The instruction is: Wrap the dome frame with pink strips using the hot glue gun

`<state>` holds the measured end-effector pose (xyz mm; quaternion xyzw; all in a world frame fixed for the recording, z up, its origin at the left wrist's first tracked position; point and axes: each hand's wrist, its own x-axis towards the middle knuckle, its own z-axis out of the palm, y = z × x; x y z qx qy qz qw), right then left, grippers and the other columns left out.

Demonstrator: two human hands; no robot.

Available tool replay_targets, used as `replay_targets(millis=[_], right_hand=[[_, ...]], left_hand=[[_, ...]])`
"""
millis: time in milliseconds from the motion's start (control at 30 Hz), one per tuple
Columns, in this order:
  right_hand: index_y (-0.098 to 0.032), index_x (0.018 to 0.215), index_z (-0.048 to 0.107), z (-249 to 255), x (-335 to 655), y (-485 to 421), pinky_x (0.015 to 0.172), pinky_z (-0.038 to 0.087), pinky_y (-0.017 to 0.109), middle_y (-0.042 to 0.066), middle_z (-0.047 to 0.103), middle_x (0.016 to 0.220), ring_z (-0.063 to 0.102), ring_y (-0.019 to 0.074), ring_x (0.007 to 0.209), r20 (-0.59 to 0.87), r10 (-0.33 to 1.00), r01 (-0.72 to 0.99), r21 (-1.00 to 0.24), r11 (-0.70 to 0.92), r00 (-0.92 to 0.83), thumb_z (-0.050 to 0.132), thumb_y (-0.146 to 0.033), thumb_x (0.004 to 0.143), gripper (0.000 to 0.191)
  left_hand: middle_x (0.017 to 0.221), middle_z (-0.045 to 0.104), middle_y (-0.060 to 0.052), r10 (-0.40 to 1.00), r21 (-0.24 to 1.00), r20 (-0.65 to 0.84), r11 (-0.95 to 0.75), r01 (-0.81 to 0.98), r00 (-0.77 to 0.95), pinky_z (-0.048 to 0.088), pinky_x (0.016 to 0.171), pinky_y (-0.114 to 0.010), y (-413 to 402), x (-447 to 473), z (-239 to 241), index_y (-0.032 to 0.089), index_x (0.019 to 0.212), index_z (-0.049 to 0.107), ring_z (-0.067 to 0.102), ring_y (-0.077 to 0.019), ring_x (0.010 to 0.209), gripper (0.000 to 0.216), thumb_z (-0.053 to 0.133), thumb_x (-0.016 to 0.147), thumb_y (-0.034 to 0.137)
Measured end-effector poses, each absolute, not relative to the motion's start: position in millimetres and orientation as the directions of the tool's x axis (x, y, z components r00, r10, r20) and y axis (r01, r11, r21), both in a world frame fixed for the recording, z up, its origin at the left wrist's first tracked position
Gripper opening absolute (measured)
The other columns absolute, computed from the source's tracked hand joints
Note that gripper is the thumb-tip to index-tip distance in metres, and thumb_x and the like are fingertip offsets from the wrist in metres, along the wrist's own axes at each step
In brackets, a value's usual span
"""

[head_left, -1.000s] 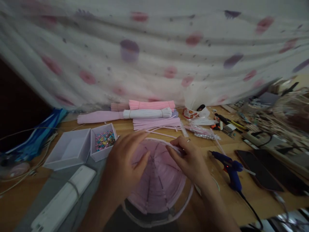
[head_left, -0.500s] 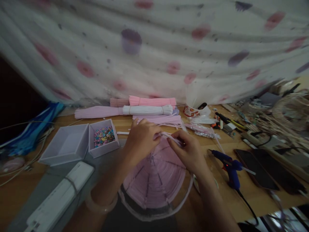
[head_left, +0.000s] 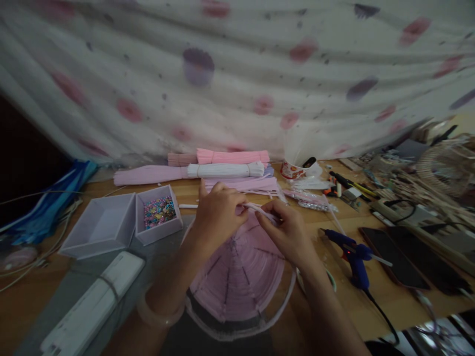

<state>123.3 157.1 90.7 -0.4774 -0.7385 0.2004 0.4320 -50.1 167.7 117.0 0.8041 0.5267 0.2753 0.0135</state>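
The left hand (head_left: 217, 215) is closed, fingers curled down onto a thin pale pink strip (head_left: 261, 210) at the far rim of a round pink ribbed dome of wound strips with dark spokes (head_left: 241, 277). The right hand (head_left: 289, 232) pinches the same strip just beside the left hand, thumb and forefinger closed on it. The dome lies directly beneath and nearer than both hands, on the wooden table (head_left: 389, 306).

Left of the left hand stands a small white box of coloured beads (head_left: 159, 212), touching an empty white box (head_left: 100, 227). Beyond the hands lie tied bundles of pink and white strips (head_left: 226, 170). Right of the right hand rests a blue glue gun (head_left: 352, 257).
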Motion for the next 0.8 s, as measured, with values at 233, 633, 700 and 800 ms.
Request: replay_targets(millis=[233,633,700,800], right_hand=[[-0.02,0.076,0.058,89,126,157,0.053,0.034,0.024,-0.002,0.057,0.064,0.049,0.013,0.056,0.432,0.886,0.536,-0.714,0.451,-0.17,0.06,-0.027,0.086,0.013],[-0.019,0.086,0.065,99,136,138,0.062,0.046,0.026,0.003,0.067,0.078,0.062,0.0167,0.072,0.358,0.913,0.441,-0.8,0.407,-0.195,0.042,-0.035,0.101,0.031],[-0.019,0.083,0.063,104,139,133,0.06,0.044,0.026,0.001,0.062,0.074,0.058,0.0159,0.069,0.346,0.92,0.418,-0.82,0.391,-0.182,0.046,-0.036,0.099,0.028],[-0.02,0.076,0.059,110,141,124,0.056,0.04,0.025,-0.001,0.054,0.068,0.051,0.0141,0.063,0.33,0.929,0.365,-0.855,0.369,-0.166,0.052,-0.037,0.096,0.028]], left_hand=[[0.096,0.079,-0.006,0.872,0.38,0.399,-0.439,0.814,0.284,0.019,0.109,-0.071,168,-55,116,0.023,0.097,0.075,0.064,-0.0324,0.103,0.02,0.07,0.08,0.016],[0.093,0.081,-0.003,0.823,0.522,0.508,-0.528,0.669,0.253,0.033,0.109,-0.058,160,-84,121,0.027,0.085,0.077,0.072,-0.0254,0.093,0.028,0.064,0.081,0.002],[0.094,0.08,0.0,0.776,0.532,0.595,-0.576,0.62,0.21,0.027,0.114,-0.056,153,-89,125,0.029,0.088,0.075,0.073,-0.0226,0.091,0.028,0.063,0.084,0.004],[0.096,0.079,0.002,0.692,0.532,0.716,-0.623,0.573,0.089,0.027,0.117,-0.052,139,-90,122,0.03,0.089,0.072,0.072,-0.0194,0.09,0.024,0.064,0.086,0.008]])
